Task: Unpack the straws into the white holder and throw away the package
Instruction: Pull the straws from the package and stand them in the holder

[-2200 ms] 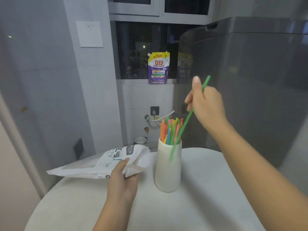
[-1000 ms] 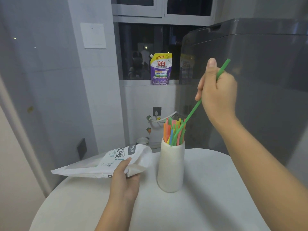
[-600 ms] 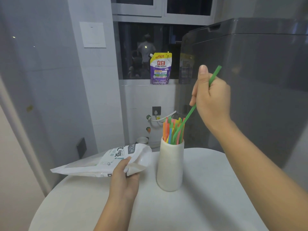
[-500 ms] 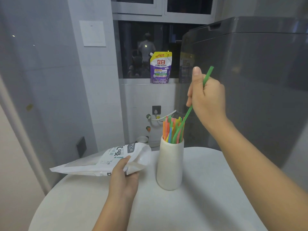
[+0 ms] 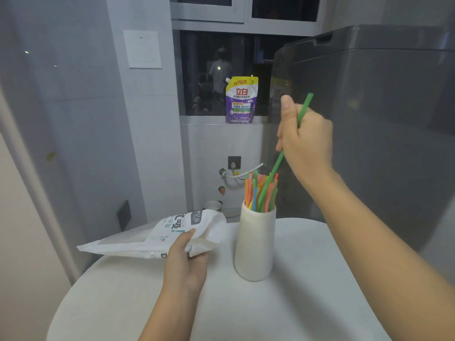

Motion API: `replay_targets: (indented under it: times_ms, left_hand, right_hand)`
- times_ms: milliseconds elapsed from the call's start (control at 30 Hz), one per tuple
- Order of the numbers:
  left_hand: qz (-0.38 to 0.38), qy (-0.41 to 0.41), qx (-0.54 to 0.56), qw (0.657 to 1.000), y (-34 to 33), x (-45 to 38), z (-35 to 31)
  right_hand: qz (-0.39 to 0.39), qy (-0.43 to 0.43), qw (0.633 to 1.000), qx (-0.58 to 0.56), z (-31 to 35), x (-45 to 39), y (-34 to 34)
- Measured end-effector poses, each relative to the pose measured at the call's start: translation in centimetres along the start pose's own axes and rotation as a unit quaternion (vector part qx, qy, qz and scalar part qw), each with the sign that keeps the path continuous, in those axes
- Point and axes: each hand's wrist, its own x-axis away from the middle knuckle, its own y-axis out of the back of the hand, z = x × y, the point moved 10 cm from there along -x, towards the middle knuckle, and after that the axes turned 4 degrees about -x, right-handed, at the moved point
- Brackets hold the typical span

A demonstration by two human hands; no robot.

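Since the frame of a second ago, the right hand (image 5: 306,141) has been lowered and drawn slightly leftward, so that the green straw (image 5: 278,161) is sunk deeper among the others; the left hand (image 5: 186,262) and the package (image 5: 157,236) have been kept in place. The green straw is pinched between the thumb and the curled fingers of the right hand, its upper end projecting above the knuckles and its lower part slanting down to the left, below the fingers, into the white holder (image 5: 254,244). The holder is a tall, matte, off-white cylinder, and a bundle of straws (image 5: 259,193) in orange, pink, blue, yellow and green is held upright in it, their tips rising above the rim. The package, a white pouch printed with dark and teal characters, is gripped at its open mouth by the left fingers and thumb; its flat closed end is extended away from the fingers to the left, past the table edge. The holder is stood just to the right of those fingers, apart from the pouch.

Both are carried by a round white table (image 5: 295,303). Behind the right hand a large grey appliance (image 5: 381,107) is seen. A purple and yellow refill pouch (image 5: 241,100) is stood on the sill of a dark window, and a white wall plate (image 5: 142,49) is fixed to the tiled wall.
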Motion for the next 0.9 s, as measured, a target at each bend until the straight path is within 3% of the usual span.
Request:
replay_targets:
  times_ms: [133, 233, 333, 433, 533, 600, 667, 800, 900]
  left_hand:
    - [-0.015, 0.001, -0.001, 1.0, 0.3, -0.1, 0.2]
    - [-0.003, 0.0, -0.002, 1.0, -0.1, 0.2, 0.2]
    - [-0.006, 0.003, -0.003, 1.0, 0.1, 0.1, 0.2]
    - [-0.004, -0.003, -0.006, 1.0, 0.2, -0.2, -0.1]
    - [-0.005, -0.008, -0.01, 1.0, 0.3, -0.3, 0.0]
    - [-0.005, -0.006, -0.004, 1.0, 0.2, -0.3, 0.1]
    - [-0.006, -0.001, -0.003, 1.0, 0.3, -0.3, 0.2]
    - [-0.005, 0.004, -0.001, 1.0, 0.1, -0.2, 0.1]
    - [0.0, 0.002, 0.007, 1.0, 0.2, -0.2, 0.0]
  right_hand:
    - [0.041, 0.004, 0.998, 0.053, -0.1, 0.2, -0.7]
    - [0.096, -0.046, 0.989, 0.099, -2.2, 0.9, -2.6]
    - [0.157, -0.079, 0.965, 0.195, -5.0, 2.9, -4.5]
    - [0.177, -0.052, 0.945, 0.27, -7.1, 5.3, -5.7]
    - [0.204, -0.075, 0.945, 0.246, -8.8, 6.8, -6.2]
    - [0.139, -0.086, 0.973, 0.164, -8.3, 6.2, -4.7]
    - [0.105, -0.04, 0.985, 0.133, -6.4, 5.8, -4.1]
    - [0.249, 0.04, 0.933, 0.256, -5.5, 8.6, -7.1]
    - [0.239, 0.044, 0.932, 0.271, -5.4, 9.4, -6.7]
